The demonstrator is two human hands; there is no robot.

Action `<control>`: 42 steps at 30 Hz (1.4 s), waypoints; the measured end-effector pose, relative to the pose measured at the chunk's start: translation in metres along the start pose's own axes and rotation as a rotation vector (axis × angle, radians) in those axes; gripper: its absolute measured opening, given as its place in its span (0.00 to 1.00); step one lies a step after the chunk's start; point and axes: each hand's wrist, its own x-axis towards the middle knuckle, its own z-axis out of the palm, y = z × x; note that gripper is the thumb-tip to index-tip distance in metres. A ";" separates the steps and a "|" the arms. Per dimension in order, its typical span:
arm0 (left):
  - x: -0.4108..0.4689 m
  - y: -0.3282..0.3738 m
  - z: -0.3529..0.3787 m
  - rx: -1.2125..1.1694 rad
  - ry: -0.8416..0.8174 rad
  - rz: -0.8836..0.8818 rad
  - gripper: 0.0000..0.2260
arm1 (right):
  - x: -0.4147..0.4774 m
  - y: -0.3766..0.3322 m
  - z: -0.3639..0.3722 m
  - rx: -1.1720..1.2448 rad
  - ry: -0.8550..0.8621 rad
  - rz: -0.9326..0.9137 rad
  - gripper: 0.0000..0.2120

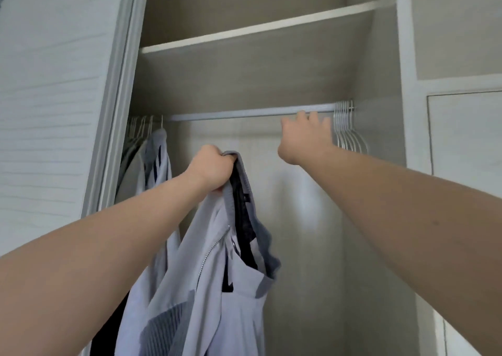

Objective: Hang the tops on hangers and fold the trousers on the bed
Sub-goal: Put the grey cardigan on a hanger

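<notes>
Two hands showing in the head view, well apart.

Left hand (212, 169) is fisting the collar of a pale grey zip top (217, 274), holding it up below the rail (244, 113), roughly under its middle. Rest of the garment is hanging limp.

Right hand (305, 138) is reaching up just under the rail near its right end, fingers loosely spread, gripping nothing. Fingertips are at the rail, but I can't tell if they're touching it.

Empty wire hangers (346, 127) are bunching at the rail's far right end, just beside that hand. Other tops (159, 160) are hanging at the rail's left end. A shelf (258, 27) is running above the rail.

Handling, my read: the top is looking light, soft and floppy, with no stiffness and smooth, probably slippery fabric. The collar grip is working well for carrying it. For the hanger, I'd be taking hold at the shoulder seams, since the open zip is likely letting the front panels slide off thin wire.
</notes>
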 end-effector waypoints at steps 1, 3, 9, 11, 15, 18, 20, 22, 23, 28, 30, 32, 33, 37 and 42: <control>0.013 -0.001 0.003 -0.026 -0.003 0.015 0.18 | 0.009 0.004 0.005 -0.061 -0.002 0.033 0.22; 0.037 -0.005 0.008 -0.064 0.000 0.038 0.18 | 0.026 0.012 0.016 -0.155 0.009 0.099 0.22; 0.085 -0.030 0.037 -0.092 -0.069 0.046 0.14 | 0.059 0.041 0.047 -0.416 0.019 0.249 0.22; 0.097 -0.038 0.048 -0.100 -0.096 0.059 0.13 | 0.064 0.050 0.055 -0.434 0.009 0.295 0.22; 0.112 -0.047 0.068 -0.131 -0.144 0.058 0.09 | 0.066 0.065 0.068 -0.461 -0.038 0.355 0.22; 0.119 -0.051 0.082 -0.135 -0.165 0.074 0.09 | 0.068 0.077 0.076 -0.494 0.012 0.338 0.19; 0.125 -0.054 0.090 -0.127 -0.169 0.087 0.10 | 0.071 0.081 0.079 -0.497 0.071 0.309 0.18; 0.130 -0.057 0.099 -0.129 -0.184 0.093 0.10 | 0.076 0.084 0.079 -0.478 0.102 0.287 0.17; 0.132 -0.058 0.104 -0.126 -0.193 0.094 0.10 | 0.079 0.085 0.079 -0.465 0.107 0.280 0.18; 0.139 -0.068 0.121 -0.093 -0.214 0.083 0.12 | 0.090 0.087 0.075 -0.377 0.127 0.284 0.17; 0.142 -0.073 0.125 -0.082 -0.223 0.072 0.12 | 0.094 0.087 0.073 -0.356 0.155 0.290 0.16; 0.144 -0.078 0.128 -0.070 -0.232 0.071 0.12 | 0.095 0.086 0.070 -0.330 0.193 0.284 0.15; 0.145 -0.080 0.129 -0.065 -0.236 0.074 0.12 | 0.095 0.085 0.067 -0.286 0.213 0.283 0.15; 0.141 -0.087 0.131 -0.051 -0.223 0.103 0.13 | 0.083 0.073 0.059 -0.029 0.283 0.307 0.13; 0.103 -0.088 0.121 -0.015 -0.214 0.097 0.15 | 0.038 0.048 0.060 0.530 0.332 0.476 0.14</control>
